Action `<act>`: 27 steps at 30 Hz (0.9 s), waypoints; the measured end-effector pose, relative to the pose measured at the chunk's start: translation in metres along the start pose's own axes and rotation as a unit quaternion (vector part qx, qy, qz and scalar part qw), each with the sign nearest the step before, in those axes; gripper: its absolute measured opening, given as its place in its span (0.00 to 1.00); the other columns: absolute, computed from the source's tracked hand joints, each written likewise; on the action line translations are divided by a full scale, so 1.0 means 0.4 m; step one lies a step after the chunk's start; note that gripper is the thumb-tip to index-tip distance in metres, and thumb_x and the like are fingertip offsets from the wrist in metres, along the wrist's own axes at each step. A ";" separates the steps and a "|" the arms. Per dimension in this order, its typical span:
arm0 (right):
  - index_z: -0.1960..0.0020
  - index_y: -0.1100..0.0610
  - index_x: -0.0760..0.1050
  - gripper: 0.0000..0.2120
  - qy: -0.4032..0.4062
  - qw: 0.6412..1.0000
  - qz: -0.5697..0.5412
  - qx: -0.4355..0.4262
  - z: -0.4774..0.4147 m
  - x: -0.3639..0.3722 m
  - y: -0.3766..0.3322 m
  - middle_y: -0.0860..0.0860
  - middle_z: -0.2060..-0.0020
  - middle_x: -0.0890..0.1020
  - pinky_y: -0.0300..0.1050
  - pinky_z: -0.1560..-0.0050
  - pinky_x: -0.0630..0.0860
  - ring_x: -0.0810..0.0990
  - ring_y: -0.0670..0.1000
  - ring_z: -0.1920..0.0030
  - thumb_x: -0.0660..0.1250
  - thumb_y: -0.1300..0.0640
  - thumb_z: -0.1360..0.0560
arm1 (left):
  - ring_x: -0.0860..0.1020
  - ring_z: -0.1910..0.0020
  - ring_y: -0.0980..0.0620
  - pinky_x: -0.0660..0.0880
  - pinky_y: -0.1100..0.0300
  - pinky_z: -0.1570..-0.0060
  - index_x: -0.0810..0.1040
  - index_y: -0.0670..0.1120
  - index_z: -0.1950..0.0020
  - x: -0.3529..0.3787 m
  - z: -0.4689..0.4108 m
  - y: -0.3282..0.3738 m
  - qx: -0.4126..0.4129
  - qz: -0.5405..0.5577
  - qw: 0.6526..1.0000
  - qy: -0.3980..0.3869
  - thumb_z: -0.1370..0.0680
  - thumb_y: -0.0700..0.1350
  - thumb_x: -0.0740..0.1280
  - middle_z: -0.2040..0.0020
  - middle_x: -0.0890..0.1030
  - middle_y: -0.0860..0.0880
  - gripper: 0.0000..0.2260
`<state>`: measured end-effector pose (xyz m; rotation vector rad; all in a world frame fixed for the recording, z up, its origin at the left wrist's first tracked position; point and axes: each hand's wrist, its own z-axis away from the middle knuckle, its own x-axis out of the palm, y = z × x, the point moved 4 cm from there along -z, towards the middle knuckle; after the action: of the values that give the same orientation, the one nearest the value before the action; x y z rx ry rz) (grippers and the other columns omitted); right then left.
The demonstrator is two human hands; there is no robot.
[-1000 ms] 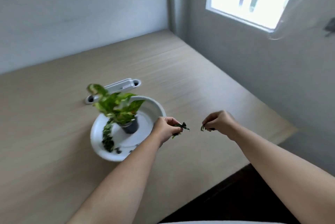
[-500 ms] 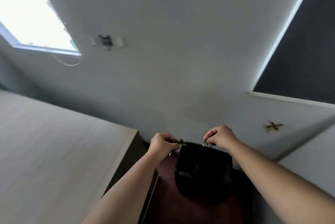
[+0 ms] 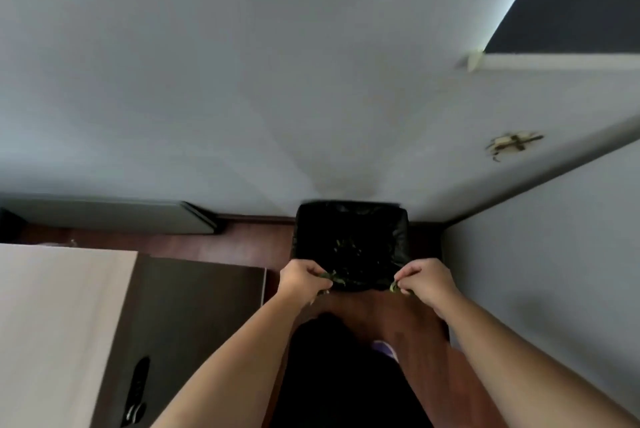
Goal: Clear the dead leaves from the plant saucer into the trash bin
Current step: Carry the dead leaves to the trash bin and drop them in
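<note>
1. Hands, in the head view, hovered side by side at the near rim of the trash bin (image 3: 399, 237), a black-lined bin on the floor (image 3: 225, 249) against the wall (image 3: 242, 98).
2. The left hand (image 3: 301, 277) had its fingers curled in, thumb and fingertips pinching a small clump of dead leaves (image 3: 333, 277) just above the bin's near edge.
3. The right hand (image 3: 424, 280) pinched a smaller green scrap (image 3: 393, 287) between thumb and forefinger, the other fingers curled. The scrap hung at the very rim, and whether it was over the opening could not be told.
4. Leaf bits (image 3: 346, 247) lay at the bottom of the bin. The plant saucer was out of view; only a corner of the pale desk (image 3: 52, 323) showed at the left.
5. The step in hand looked like the drop. It would go best if both hands went a little forward first, so the scraps sat over the middle of the opening. The fingers should then spread fully and rub together to shed clinging bits. Such light leaves, let go at the rim, could drift onto the floor.
</note>
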<state>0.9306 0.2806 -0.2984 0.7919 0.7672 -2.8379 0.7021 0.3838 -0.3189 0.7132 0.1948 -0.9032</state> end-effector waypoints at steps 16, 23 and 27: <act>0.51 0.52 0.80 0.07 -0.032 0.999 0.023 -0.032 -0.057 0.003 -0.079 0.51 0.50 0.81 0.42 0.50 0.71 0.78 0.53 0.47 0.65 0.55 0.26 | 0.75 0.59 0.56 0.72 0.57 0.55 0.76 0.46 0.42 -0.057 -0.016 0.087 0.007 -0.007 1.000 -0.003 0.24 0.61 0.60 0.57 0.77 0.54 0.22; 0.59 0.50 0.78 0.03 -0.045 0.969 0.141 -0.199 0.079 -0.015 -0.287 0.50 0.56 0.82 0.38 0.54 0.68 0.79 0.50 0.52 0.66 0.57 0.27 | 0.78 0.46 0.50 0.71 0.62 0.50 0.79 0.49 0.47 -0.213 0.202 0.098 0.061 -0.034 0.990 0.119 0.26 0.55 0.66 0.47 0.83 0.50 0.13; 0.60 0.52 0.79 0.04 -0.061 0.938 0.171 -0.295 0.218 0.072 -0.443 0.52 0.57 0.84 0.39 0.56 0.69 0.80 0.53 0.53 0.67 0.58 0.28 | 0.78 0.54 0.53 0.71 0.63 0.56 0.80 0.50 0.50 -0.343 0.381 0.009 0.058 0.034 0.976 0.205 0.26 0.53 0.66 0.53 0.81 0.52 0.10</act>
<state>0.8266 0.3924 -0.1700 0.5736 1.2313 -2.1451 0.5995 0.3770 -0.1415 1.0063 0.4843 -0.6984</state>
